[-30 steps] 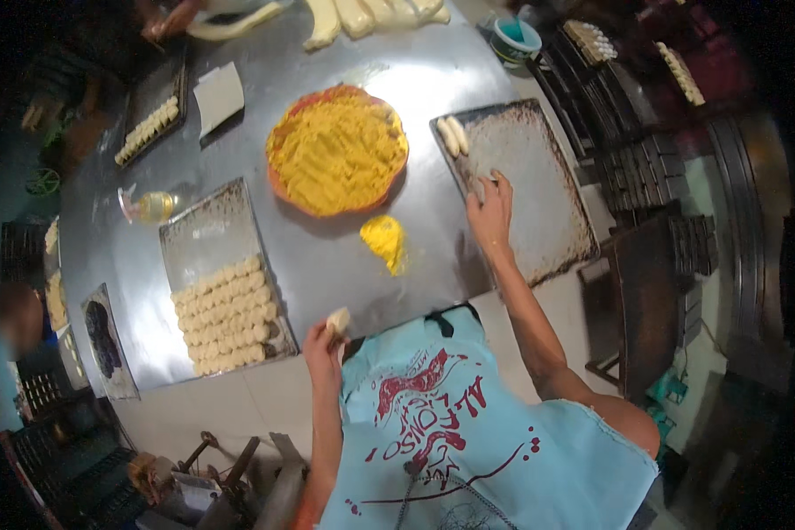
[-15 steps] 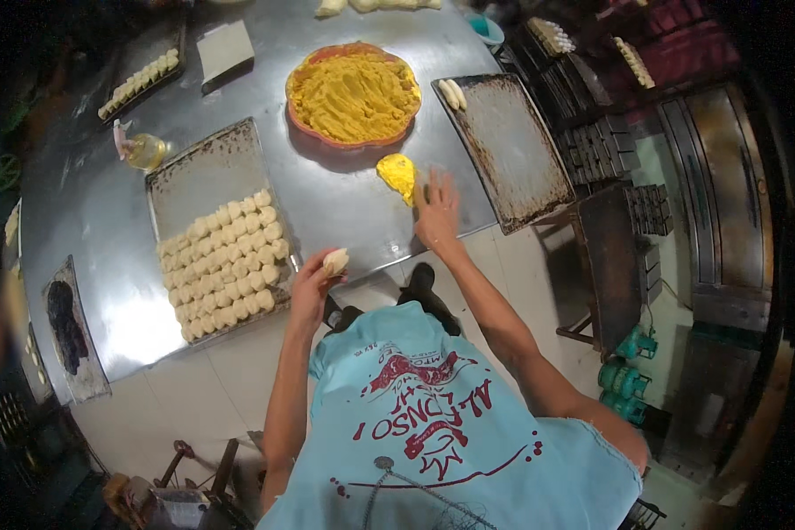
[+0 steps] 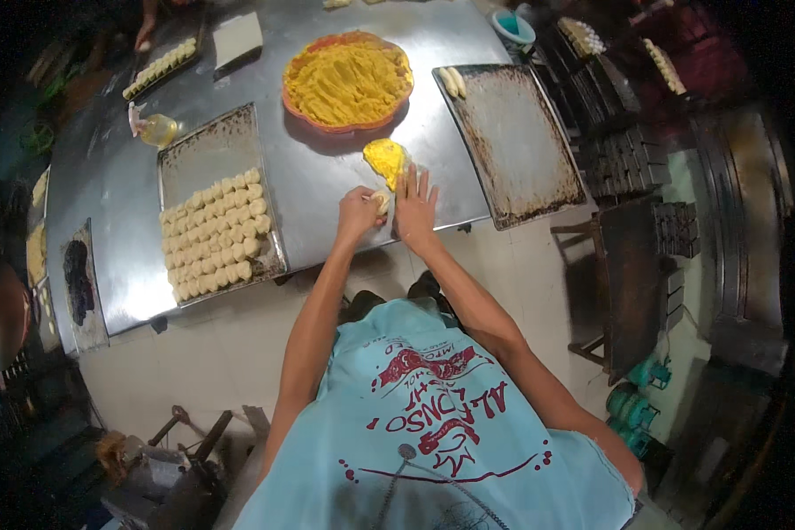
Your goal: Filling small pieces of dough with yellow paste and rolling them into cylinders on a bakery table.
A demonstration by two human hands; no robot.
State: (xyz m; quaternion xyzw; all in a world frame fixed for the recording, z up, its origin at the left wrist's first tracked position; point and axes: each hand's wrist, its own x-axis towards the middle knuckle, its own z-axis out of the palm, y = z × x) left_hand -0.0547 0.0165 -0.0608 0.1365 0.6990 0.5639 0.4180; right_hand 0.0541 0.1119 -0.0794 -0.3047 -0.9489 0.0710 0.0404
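My left hand (image 3: 358,215) is closed on a small pale dough piece (image 3: 382,202) at the near side of the steel table. Right beside it, my right hand (image 3: 416,203) is open, its fingers stretched forward along the dough's right side; whether they touch it I cannot tell. Just beyond my fingers lies a bright yellow, soft-looking mound (image 3: 382,161) on the steel. Farther back stands an orange scalloped bowl (image 3: 302,112) heaped with yellow mash (image 3: 349,84). To the left, rows of dough balls (image 3: 212,231) fill the near part of a metal tray (image 3: 205,146).
A worn tray (image 3: 517,146) at right carries two long dough pieces (image 3: 454,82). A spray bottle (image 3: 157,130) and a white block-like box (image 3: 238,41) are at left. Another person's hand (image 3: 145,34) is near a far tray of dough (image 3: 161,69). A dark-stained board (image 3: 81,283) lies far left.
My left hand has carried the dough piece from the table's edge forward and right, beside my right hand. My right hand has shifted slightly left. Another person's hand has appeared at the far left.
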